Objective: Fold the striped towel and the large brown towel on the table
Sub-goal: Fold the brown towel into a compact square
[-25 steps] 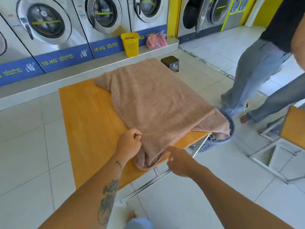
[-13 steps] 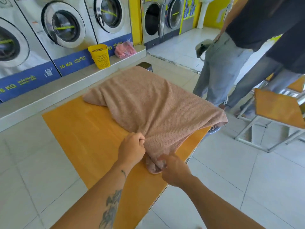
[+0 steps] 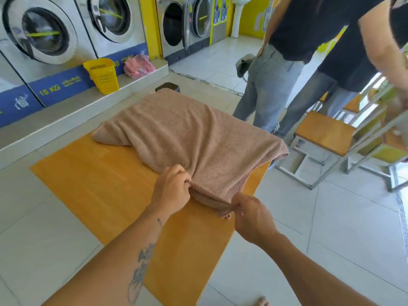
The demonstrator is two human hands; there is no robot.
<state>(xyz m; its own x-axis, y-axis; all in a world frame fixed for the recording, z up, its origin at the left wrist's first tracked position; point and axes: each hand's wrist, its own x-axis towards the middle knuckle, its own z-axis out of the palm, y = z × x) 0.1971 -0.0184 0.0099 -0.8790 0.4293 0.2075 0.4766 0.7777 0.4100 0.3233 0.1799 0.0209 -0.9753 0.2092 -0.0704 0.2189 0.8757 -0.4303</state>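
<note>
Two bare hands hold the near edge of a big, soft brown towel (image 3: 187,138). The left hand (image 3: 171,191) has its fingers curled tight round a bunch of the cloth. The right hand (image 3: 251,217) pinches the towel's corner just beside it, and a little tip of cloth pokes out under its fingers. The two hands are near each other, with a short roll of towel stretched between them. The towel lies on a flat orange wooden table (image 3: 88,173). It covers the far and right part of the table top. Its right side hangs over the table edge. One corner makes a soft lump on the left.

Behind the table stands a row of big silver washing machines (image 3: 42,32) with round glass doors. A yellow plastic basket (image 3: 103,76) with holes sits on the grey step (image 3: 66,120) in front of them, and a pink plastic bag (image 3: 139,67) lies near it. A small dark stool (image 3: 167,87) peeks out past the far end of the towel. Two people (image 3: 271,89) in black tops and blue jeans stand to the right of the table.
</note>
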